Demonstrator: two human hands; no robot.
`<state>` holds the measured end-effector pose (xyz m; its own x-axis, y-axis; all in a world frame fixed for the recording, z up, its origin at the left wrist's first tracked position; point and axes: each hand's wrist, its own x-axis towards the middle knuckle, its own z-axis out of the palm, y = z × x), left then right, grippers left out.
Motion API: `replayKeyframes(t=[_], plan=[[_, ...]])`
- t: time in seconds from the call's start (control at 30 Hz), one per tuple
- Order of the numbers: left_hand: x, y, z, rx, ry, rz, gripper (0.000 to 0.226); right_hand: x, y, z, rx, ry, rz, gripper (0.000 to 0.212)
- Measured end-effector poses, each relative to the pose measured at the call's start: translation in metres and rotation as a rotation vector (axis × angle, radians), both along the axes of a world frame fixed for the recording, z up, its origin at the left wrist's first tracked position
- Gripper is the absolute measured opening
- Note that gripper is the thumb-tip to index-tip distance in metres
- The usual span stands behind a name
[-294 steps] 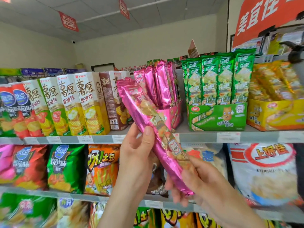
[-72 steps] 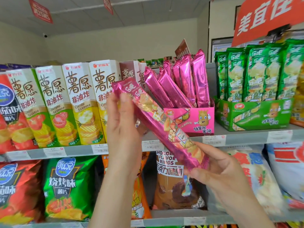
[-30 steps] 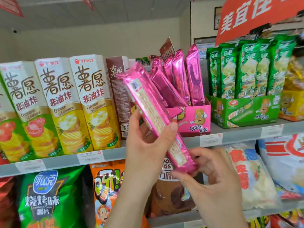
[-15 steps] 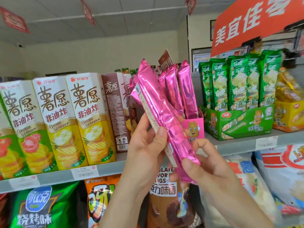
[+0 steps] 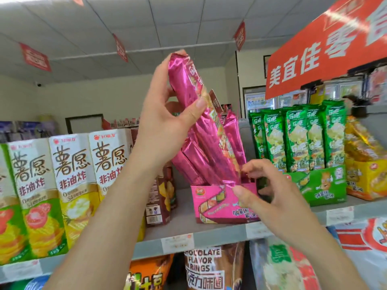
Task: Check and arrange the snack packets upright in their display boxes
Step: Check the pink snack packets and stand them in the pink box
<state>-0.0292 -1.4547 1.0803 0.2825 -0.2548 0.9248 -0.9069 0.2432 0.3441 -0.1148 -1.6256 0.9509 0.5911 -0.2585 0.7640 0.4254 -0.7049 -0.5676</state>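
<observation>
Pink packet [image 5: 209, 135], long and foil-wrapped, held steeply tilted above the pink display box [image 5: 213, 204] on the shelf [image 5: 184, 218]. Its lower sealed end sits at the box's front rim. The left hand [image 5: 165, 126] grips the upper part, thumb on the front face. The right hand [image 5: 272, 197] pinches the crimped lower seal between its fingers [image 5: 240, 190].

The packet is probably light, its foil slick and crinkly and its contents likely brittle. It is best held by the flat seals or lightly across the flanks, not squeezed mid-length.

The other pink packets [image 5: 188, 162] lean left in the box. The box interior, the packets' feet and the left hand's far fingers are hidden. The right hand covers the box's right end, and the print is blurred.
</observation>
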Motion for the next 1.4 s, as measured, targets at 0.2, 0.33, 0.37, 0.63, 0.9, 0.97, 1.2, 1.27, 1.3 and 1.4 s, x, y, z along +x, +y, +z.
replayKeyframes(t=[0.2, 0.33, 0.37, 0.63, 0.9, 0.97, 1.2, 1.27, 1.3, 1.4], plan=[[0.013, -0.023, -0.003, 0.070, -0.011, 0.123, 0.064, 0.009, -0.024, -0.004, 0.001, 0.064, -0.044, 0.038], [0.018, -0.036, -0.013, 0.108, 0.059, 0.070, 0.055, 0.009, -0.030, -0.003, 0.053, -0.012, -0.017, 0.047], [0.019, -0.039, -0.015, 0.123, 0.050, 0.077, 0.054, 0.010, -0.031, -0.001, 0.038, 0.002, -0.013, 0.050], [0.015, -0.052, -0.028, 0.256, -0.342, 0.507, 0.031, 0.020, -0.034, 0.008, -0.059, 0.015, -0.093, 0.032], [0.027, -0.042, -0.025, 0.433, -0.485, 0.855, 0.016, 0.035, -0.026, 0.002, -0.113, -0.045, -0.250, 0.017], [0.027, -0.039, -0.024, 0.477, -0.505, 0.875, 0.017, 0.037, -0.022, 0.001, -0.112, -0.047, -0.269, 0.018], [0.026, -0.016, -0.034, 0.436, -0.416, 1.125, 0.049, 0.040, -0.014, -0.003, -0.072, -0.136, -0.326, 0.017], [0.027, -0.013, -0.042, 0.502, -0.378, 1.155, 0.053, 0.041, -0.012, -0.006, -0.053, -0.152, -0.326, 0.016], [0.028, -0.012, -0.044, 0.519, -0.362, 1.117, 0.053, 0.041, -0.012, -0.007, -0.041, -0.154, -0.323, 0.015], [0.026, -0.009, -0.040, 0.504, -0.299, 0.950, 0.051, 0.043, -0.011, -0.011, -0.019, -0.154, -0.329, 0.014]])
